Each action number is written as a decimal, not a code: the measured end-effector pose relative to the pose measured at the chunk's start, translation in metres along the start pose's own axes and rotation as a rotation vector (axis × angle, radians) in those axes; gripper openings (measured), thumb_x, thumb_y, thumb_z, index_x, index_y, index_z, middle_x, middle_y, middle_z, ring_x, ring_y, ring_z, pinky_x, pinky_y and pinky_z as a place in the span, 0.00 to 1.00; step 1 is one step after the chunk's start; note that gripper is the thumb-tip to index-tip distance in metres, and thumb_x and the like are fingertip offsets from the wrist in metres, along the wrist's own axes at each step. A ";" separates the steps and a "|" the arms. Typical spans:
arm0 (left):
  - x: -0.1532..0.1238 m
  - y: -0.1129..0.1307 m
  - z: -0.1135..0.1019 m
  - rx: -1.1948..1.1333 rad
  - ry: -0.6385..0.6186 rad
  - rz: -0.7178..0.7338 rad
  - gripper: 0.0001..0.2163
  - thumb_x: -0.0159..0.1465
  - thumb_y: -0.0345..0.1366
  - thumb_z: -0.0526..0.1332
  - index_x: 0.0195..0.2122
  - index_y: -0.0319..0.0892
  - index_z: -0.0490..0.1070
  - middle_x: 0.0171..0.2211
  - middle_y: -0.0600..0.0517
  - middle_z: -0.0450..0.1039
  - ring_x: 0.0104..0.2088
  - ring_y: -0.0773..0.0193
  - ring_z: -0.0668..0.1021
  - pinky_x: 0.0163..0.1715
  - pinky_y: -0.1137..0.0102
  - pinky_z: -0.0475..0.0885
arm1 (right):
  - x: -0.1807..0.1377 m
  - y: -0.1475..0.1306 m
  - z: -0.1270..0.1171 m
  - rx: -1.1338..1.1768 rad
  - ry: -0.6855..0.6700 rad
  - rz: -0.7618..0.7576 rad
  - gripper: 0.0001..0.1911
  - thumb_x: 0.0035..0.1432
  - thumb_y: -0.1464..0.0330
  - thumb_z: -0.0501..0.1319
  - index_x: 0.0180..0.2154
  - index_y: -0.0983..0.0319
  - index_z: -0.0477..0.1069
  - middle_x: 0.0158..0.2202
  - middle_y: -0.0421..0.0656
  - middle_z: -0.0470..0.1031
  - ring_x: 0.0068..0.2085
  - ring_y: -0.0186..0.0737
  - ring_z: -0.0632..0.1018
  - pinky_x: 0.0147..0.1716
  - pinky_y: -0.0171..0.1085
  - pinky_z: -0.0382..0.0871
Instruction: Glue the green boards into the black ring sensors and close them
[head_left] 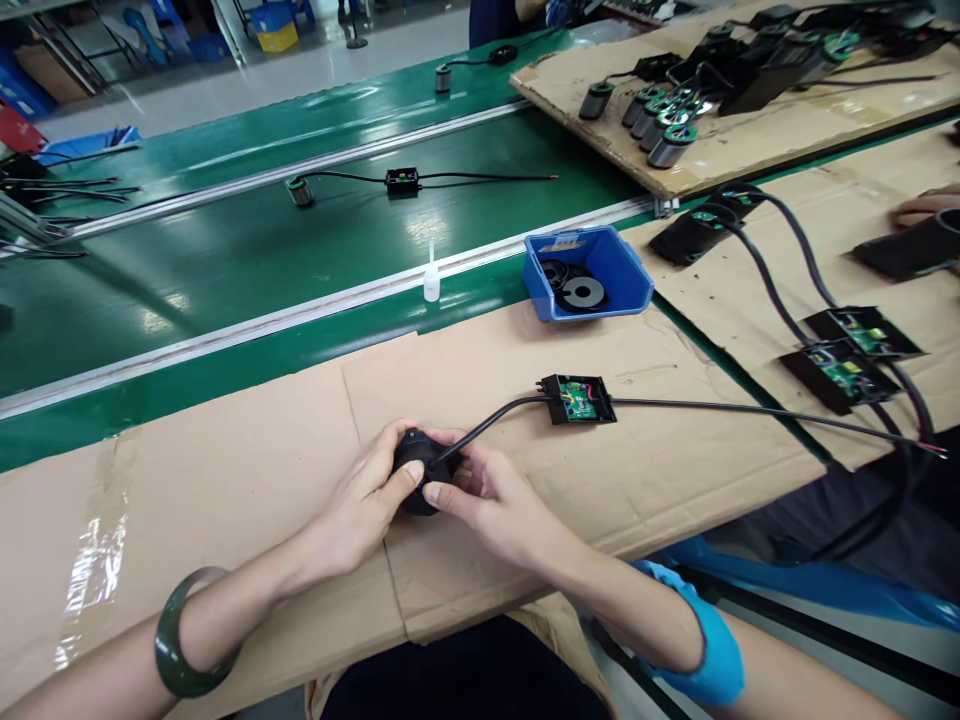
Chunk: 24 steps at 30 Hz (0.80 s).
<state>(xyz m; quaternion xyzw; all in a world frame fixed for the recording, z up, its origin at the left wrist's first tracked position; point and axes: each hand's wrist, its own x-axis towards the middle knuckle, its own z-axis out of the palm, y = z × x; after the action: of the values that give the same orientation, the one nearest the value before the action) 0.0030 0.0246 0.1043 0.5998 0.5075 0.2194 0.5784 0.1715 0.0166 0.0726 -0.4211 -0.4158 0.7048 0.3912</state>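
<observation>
Both my hands close round a small black round motor part (417, 470) on the cardboard sheet (225, 480) near the table's front edge. My left hand (367, 500) grips its left side, with a green bangle on that wrist. My right hand (487, 500) pinches its right side where a black cable (495, 418) leaves it. The cable runs to an open black box with a green circuit board (579, 399), and a thinner lead goes on to the right.
A blue bin (589, 272) of black and white rings sits behind the box. A small white bottle (431, 280) stands on the green conveyor (225, 250), which carries another motor with cable (401, 181). More motors and boxes lie on cardboard at right, beside another person's hand (926, 207).
</observation>
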 end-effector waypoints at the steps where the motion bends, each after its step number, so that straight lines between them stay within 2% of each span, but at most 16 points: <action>1: -0.001 0.001 0.001 0.013 0.002 -0.001 0.18 0.68 0.43 0.51 0.56 0.40 0.60 0.55 0.43 0.66 0.58 0.52 0.68 0.59 0.57 0.59 | -0.001 0.001 0.000 -0.001 0.006 0.001 0.24 0.48 0.70 0.65 0.49 0.58 0.68 0.54 0.46 0.75 0.55 0.48 0.75 0.57 0.49 0.67; 8: -0.002 0.002 0.000 0.053 0.005 0.006 0.17 0.69 0.43 0.51 0.56 0.41 0.60 0.56 0.43 0.66 0.58 0.52 0.67 0.59 0.56 0.59 | -0.005 0.003 0.003 -0.085 0.046 -0.018 0.25 0.49 0.68 0.65 0.50 0.60 0.68 0.54 0.48 0.74 0.53 0.49 0.75 0.55 0.50 0.69; 13: 0.001 0.000 -0.005 -0.040 -0.027 -0.003 0.15 0.67 0.39 0.54 0.53 0.43 0.62 0.55 0.45 0.68 0.58 0.52 0.68 0.59 0.57 0.61 | -0.002 0.002 0.000 -0.081 -0.001 -0.022 0.25 0.50 0.67 0.65 0.51 0.60 0.68 0.52 0.47 0.76 0.53 0.49 0.76 0.52 0.48 0.72; 16: 0.004 -0.001 -0.008 -0.072 -0.049 -0.018 0.16 0.66 0.39 0.55 0.53 0.41 0.62 0.54 0.43 0.68 0.57 0.51 0.69 0.60 0.55 0.60 | -0.001 0.003 -0.001 -0.101 -0.001 -0.025 0.25 0.50 0.67 0.64 0.51 0.60 0.68 0.51 0.48 0.77 0.52 0.50 0.77 0.51 0.49 0.72; 24: 0.006 -0.002 -0.007 -0.096 -0.042 -0.031 0.16 0.64 0.39 0.56 0.52 0.41 0.63 0.52 0.44 0.69 0.55 0.51 0.70 0.58 0.55 0.63 | -0.001 0.000 -0.003 -0.129 -0.024 -0.004 0.26 0.50 0.66 0.64 0.52 0.61 0.66 0.54 0.50 0.75 0.54 0.51 0.76 0.54 0.52 0.70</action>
<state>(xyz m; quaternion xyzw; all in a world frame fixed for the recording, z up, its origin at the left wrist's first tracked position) -0.0017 0.0328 0.1020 0.5681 0.4934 0.2218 0.6202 0.1746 0.0167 0.0714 -0.4361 -0.4660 0.6806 0.3596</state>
